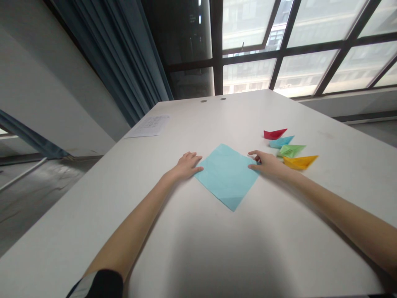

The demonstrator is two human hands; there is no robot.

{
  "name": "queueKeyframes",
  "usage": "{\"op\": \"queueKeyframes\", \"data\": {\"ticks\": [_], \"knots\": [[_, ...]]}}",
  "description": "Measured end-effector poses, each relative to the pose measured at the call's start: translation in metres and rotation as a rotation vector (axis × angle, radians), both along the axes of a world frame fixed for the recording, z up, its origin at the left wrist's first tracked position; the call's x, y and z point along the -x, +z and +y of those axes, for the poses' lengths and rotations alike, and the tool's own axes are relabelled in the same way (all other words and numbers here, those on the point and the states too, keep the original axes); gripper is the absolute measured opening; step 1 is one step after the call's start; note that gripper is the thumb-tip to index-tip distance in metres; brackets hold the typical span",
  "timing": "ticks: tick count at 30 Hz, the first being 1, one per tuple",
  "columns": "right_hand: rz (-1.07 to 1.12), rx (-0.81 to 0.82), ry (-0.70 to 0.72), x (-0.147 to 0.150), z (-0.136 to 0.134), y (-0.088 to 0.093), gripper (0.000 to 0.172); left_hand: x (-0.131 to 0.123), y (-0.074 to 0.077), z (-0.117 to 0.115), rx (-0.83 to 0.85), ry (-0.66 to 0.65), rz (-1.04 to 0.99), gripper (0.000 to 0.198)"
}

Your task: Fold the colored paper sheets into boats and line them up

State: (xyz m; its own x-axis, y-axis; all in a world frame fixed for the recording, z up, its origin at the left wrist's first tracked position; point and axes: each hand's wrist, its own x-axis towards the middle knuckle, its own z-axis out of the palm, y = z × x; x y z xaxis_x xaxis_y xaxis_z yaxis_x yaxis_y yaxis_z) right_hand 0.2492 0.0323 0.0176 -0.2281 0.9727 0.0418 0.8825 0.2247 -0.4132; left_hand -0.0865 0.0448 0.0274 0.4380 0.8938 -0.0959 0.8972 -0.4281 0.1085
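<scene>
A square sheet of light blue paper [228, 176] lies flat on the white table, turned so that one corner points toward me. At its left corner rests my left hand [187, 164], fingers stretched out and the thumb on the paper's edge. My right hand [266, 162] is at the opposite corner, its thumb on the paper and its index finger held apart from the thumb. The other fingers of that hand are curled and partly hidden. Neither hand grips the sheet.
Beyond my right hand stand folded paper boats in a row: red [275, 134], blue [281, 141], green [291, 150] and yellow [300, 162]. A printed sheet [149, 126] lies at the table's left edge. Windows and a blue curtain [124, 54] are behind the table [198, 120].
</scene>
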Motion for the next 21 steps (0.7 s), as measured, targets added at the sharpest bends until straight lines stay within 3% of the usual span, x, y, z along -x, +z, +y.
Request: {"op": "queueKeyframes", "data": {"ticks": [8, 13, 17, 21], "knots": [[-0.005, 0.035, -0.005, 0.001, -0.002, 0.006, 0.033, -0.005, 0.004, -0.001, 0.024, -0.038, -0.117, 0.056], [0.077, 0.049, 0.011, -0.003, 0.001, 0.004, 0.03, -0.007, 0.011, -0.003, 0.09, -0.075, -0.326, 0.049], [0.179, 0.085, 0.025, -0.006, 0.003, 0.002, 0.029, -0.007, 0.012, -0.001, 0.222, 0.087, -0.561, 0.041], [0.247, 0.093, -0.008, -0.007, 0.004, 0.001, 0.031, -0.004, 0.012, -0.001, 0.402, 0.239, -0.757, 0.05]]}}
